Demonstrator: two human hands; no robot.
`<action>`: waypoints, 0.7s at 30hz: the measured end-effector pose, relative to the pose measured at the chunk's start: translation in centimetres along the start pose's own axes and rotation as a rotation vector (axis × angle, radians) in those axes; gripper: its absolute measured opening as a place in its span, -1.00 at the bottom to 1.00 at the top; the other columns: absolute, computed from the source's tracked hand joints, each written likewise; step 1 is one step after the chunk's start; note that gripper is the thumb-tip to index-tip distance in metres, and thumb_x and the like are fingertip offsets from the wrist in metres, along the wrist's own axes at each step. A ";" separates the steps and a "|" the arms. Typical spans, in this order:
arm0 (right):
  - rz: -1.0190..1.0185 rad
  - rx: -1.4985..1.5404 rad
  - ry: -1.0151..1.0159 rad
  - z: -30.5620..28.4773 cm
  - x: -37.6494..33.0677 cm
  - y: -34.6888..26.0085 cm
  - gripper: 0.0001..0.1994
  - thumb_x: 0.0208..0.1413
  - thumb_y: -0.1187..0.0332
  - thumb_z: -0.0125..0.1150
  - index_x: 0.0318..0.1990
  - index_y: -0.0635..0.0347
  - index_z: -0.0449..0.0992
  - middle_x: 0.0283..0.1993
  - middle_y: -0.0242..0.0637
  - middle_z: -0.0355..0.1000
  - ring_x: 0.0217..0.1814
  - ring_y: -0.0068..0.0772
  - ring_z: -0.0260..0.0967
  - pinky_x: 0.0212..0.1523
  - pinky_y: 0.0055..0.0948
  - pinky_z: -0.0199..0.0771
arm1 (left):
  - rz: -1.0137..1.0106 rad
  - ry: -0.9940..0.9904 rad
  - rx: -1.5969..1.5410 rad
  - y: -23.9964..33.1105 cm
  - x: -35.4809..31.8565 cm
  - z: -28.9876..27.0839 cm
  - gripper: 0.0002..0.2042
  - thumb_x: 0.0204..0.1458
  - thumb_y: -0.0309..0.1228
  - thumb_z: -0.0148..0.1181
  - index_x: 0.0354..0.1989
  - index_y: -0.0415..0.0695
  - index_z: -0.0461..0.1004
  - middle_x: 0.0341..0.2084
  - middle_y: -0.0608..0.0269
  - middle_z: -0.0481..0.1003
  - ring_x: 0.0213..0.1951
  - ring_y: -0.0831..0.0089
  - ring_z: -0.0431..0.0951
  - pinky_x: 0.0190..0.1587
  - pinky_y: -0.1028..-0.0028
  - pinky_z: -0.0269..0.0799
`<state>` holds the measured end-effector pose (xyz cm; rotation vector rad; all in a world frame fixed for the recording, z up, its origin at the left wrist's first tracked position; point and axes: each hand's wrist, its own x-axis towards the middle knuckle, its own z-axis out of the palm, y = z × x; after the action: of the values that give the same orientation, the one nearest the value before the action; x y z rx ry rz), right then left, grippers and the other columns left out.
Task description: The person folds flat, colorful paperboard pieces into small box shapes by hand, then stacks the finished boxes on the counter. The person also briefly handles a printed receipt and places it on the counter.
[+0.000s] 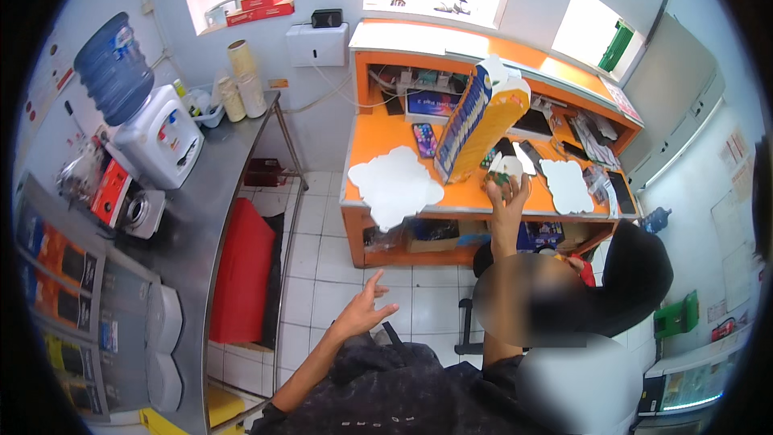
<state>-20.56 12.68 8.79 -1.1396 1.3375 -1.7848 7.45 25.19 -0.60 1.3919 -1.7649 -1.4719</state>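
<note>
My right hand (pixel 507 197) is raised in front of the orange desk (pixel 378 133) and grips a small clear cup (pixel 501 171) with green print. Just above the cup, a tall blue and orange carton (pixel 477 121) with a white top leans to the right, its lower end by the cup. I cannot tell what holds the carton up. My left hand (pixel 366 308) is stretched out over the white tiled floor (pixel 322 258), fingers spread, holding nothing. A dark cap and a blurred face fill the lower right.
A steel counter (pixel 205 217) on the left carries a water dispenser (pixel 157 141) with a blue bottle, and paper rolls (pixel 241 72). A red board (pixel 240 270) leans against the counter. The desk holds phones, white cut-out sheets (pixel 394 185) and a small screen. A black stool (pixel 467 330) stands below.
</note>
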 end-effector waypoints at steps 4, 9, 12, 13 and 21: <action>-0.127 -0.267 0.141 3.7 10.2 1.9 0.15 -0.09 0.04 0.46 0.43 0.19 -0.36 0.46 0.18 -0.31 0.52 0.03 -0.30 0.43 -0.15 -0.15 | 0.242 0.155 0.099 1.7 11.2 -1.0 0.01 -0.03 -0.04 0.33 0.39 -0.29 -0.22 0.18 -0.32 0.21 0.25 -0.08 0.24 0.28 0.16 0.16; -0.288 -0.058 0.243 7.2 16.7 4.9 0.36 -0.29 0.00 0.58 0.42 0.12 -0.51 0.45 0.20 -0.41 0.53 0.05 -0.39 0.47 -0.12 -0.30 | 0.389 0.191 0.120 3.6 26.1 -2.0 0.17 -0.20 0.00 0.44 0.36 -0.42 -0.29 0.26 -0.38 0.02 0.32 -0.14 0.05 0.34 0.15 0.01; -0.315 -0.218 0.324 7.1 19.0 5.7 0.51 -0.42 0.12 0.67 0.37 0.11 -0.71 0.42 0.16 -0.44 0.50 -0.01 -0.33 0.44 -0.12 -0.11 | 0.478 0.182 0.142 4.5 34.6 -2.8 0.28 -0.34 -0.04 0.53 0.37 -0.37 -0.36 0.31 -0.33 -0.09 0.35 -0.16 -0.07 0.39 0.12 -0.11; -0.318 -0.417 0.383 6.8 19.2 5.9 0.51 -0.42 0.09 0.67 0.37 0.10 -0.70 0.43 0.15 -0.48 0.50 0.00 -0.36 0.44 -0.11 -0.12 | 0.515 0.180 0.184 4.6 36.8 -2.9 0.31 -0.37 -0.04 0.55 0.37 -0.35 -0.39 0.32 -0.31 -0.13 0.36 -0.16 -0.10 0.39 0.11 -0.13; -0.504 -0.717 0.283 4.1 20.8 4.9 0.27 -0.45 0.09 0.67 0.34 -0.19 -0.31 0.45 0.11 -0.52 0.51 0.04 -0.33 0.43 -0.04 -0.04 | 0.606 0.131 0.184 2.2 46.6 0.0 0.39 -0.47 -0.13 0.61 0.36 -0.31 -0.48 0.33 -0.32 -0.26 0.37 -0.19 -0.19 0.37 0.07 -0.09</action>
<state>-25.86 -8.36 10.12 -1.7710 2.1072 -1.9051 -11.52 -16.29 -10.25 0.8798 -2.0308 -0.8953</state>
